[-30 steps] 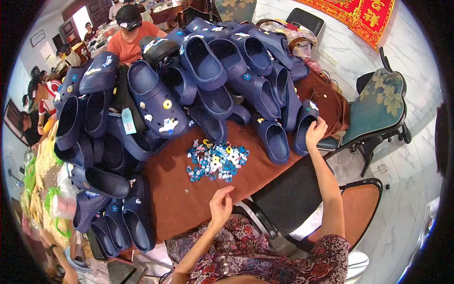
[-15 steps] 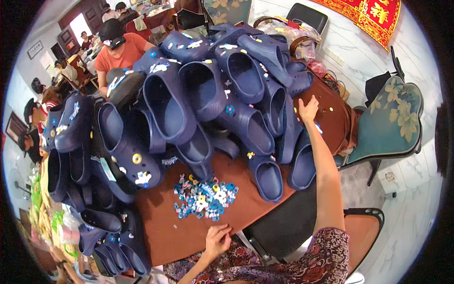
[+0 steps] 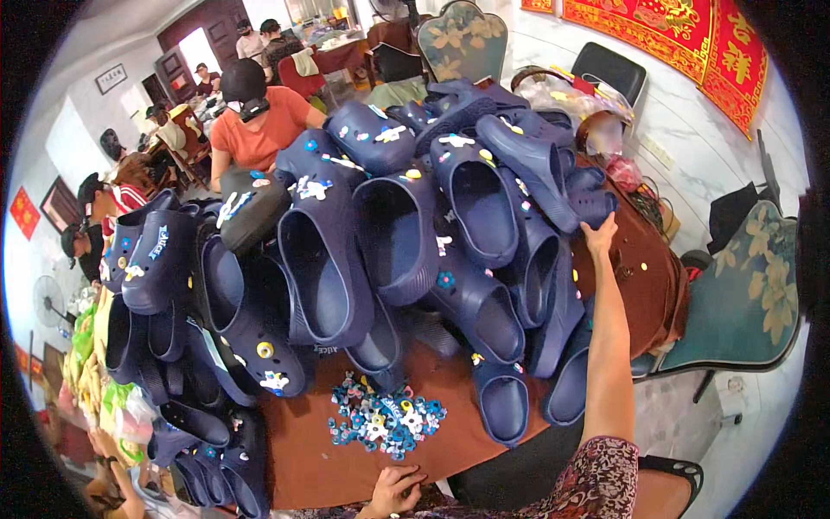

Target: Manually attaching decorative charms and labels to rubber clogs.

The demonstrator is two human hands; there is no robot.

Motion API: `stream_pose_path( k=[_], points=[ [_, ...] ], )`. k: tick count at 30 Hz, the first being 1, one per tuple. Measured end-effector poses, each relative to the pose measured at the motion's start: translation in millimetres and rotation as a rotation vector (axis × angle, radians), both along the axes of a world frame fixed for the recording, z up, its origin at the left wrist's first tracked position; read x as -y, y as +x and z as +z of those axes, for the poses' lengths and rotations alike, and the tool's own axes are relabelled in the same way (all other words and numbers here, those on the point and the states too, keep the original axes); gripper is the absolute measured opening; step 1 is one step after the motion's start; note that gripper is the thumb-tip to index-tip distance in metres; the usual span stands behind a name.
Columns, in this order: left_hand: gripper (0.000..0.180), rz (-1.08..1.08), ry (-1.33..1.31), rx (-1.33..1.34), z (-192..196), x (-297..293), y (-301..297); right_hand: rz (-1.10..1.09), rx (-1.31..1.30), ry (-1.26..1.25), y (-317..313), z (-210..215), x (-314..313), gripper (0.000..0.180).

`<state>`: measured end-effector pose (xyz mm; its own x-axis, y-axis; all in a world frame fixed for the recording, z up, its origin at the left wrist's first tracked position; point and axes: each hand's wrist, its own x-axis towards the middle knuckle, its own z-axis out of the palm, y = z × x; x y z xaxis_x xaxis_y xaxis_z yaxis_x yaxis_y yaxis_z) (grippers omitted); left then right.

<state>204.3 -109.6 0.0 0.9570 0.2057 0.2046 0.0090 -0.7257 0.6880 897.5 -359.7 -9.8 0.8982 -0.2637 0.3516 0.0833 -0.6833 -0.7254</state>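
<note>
My right hand (image 3: 600,233) reaches out to the far right of the pile, its fingers and thumb closed on the end of a navy foam clog (image 3: 593,204). By the near table edge my left hand (image 3: 396,491) rests with its fingers curled in; whatever they may hold is hidden. Just beyond it lies a heap of small shoe charms (image 3: 387,417) in blue, white, black and yellow. Many navy clogs, several with charms on their toes, are piled high across the table, among them a large one (image 3: 324,277) in the middle. One darker clog (image 3: 251,210) sits on top.
The brown-covered table (image 3: 311,471) carries everything. A person in an orange shirt (image 3: 264,130) works across the pile; others sit farther back left. A green floral-backed chair (image 3: 735,294) stands at the right. Plastic bags and a basket (image 3: 601,134) lie at the far right.
My right hand has moved from above the bare brown cover onto a clog at the pile's right end. The view has shifted; my left hand stays near the table edge.
</note>
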Motion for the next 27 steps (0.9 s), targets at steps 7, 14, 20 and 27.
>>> stream_pose_path(
  k=[7, 14, 20, 27],
  points=[
    [0.028, -0.052, -0.036, 0.005, -6, -2, -9, -0.152, 0.108, -0.081, -37, 3, -23, 0.05],
    [0.029, -0.062, -0.054, 0.046, -4, -4, -15, -0.388, 0.48, -0.132, -101, 47, -21, 0.049],
    [0.03, -0.092, -0.162, 0.133, -17, -12, -16, -0.279, 0.485, 0.17, -184, 82, 11, 0.057],
    [0.026, -0.058, -0.382, 0.259, -22, -16, -29, 0.326, 0.344, 0.552, -394, 132, -20, 0.027]
  ],
)
